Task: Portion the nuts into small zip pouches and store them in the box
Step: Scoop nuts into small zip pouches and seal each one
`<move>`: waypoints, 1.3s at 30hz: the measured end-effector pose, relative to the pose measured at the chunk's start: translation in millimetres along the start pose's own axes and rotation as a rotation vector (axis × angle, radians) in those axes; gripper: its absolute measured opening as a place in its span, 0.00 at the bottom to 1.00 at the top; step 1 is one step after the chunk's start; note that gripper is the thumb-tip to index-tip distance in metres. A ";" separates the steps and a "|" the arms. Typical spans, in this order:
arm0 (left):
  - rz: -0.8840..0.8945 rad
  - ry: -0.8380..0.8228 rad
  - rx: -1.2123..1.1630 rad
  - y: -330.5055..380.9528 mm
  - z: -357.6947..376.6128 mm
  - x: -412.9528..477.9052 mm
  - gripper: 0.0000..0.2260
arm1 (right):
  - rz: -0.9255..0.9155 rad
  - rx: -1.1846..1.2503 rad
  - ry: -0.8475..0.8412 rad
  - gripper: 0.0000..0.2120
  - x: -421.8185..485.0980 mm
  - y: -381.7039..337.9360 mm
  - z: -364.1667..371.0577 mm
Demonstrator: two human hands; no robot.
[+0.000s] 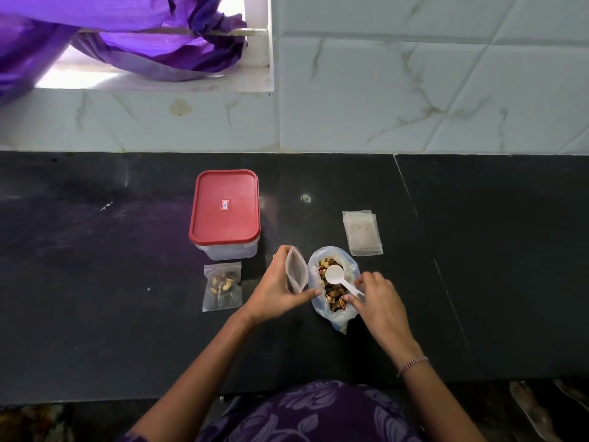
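Observation:
An open plastic bag of mixed nuts (334,295) lies on the black counter. A white plastic spoon (341,279) rests over the nuts, its bowl empty, and my right hand (377,298) pinches its handle. My left hand (280,288) holds a small empty zip pouch (296,269) upright with its mouth open, just left of the bag. A filled zip pouch (222,287) lies flat further left. Behind it stands a clear box with a red lid (224,208), closed.
A stack of empty zip pouches (362,232) lies to the right of the nut bag. The black counter (95,282) runs to a tiled wall at the back. Purple cloth (127,36) hangs in a window at top left.

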State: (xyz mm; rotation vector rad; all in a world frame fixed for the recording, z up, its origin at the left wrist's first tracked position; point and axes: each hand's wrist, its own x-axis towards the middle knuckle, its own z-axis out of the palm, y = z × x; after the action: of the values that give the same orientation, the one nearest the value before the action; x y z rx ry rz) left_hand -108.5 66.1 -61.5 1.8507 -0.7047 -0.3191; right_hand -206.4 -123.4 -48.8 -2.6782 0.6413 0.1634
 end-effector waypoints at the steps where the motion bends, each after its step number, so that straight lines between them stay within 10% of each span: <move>1: -0.010 -0.018 -0.006 -0.7 0.3 0.1 0.27 | 0.008 0.000 0.006 0.14 0.1 0.6 1.5; 9: -0.151 -0.214 0.022 -2.6 -0.6 -4.8 0.36 | -0.024 0.182 0.097 0.07 5.9 2.5 -0.7; 22: -0.170 -0.274 0.030 2.0 -4.8 -3.3 0.31 | -0.314 -0.378 0.051 0.14 -0.8 -3.8 2.7; 39: -0.151 -0.410 0.403 -17.4 14.1 -13.2 0.17 | -0.136 -0.134 0.005 0.12 9.3 -14.7 -1.5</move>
State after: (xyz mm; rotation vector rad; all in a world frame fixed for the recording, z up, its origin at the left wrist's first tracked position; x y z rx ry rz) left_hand -120.9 67.7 -84.3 2.2559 -0.9621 -0.7105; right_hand -191.3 -115.7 -44.4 -2.8406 0.4627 0.1679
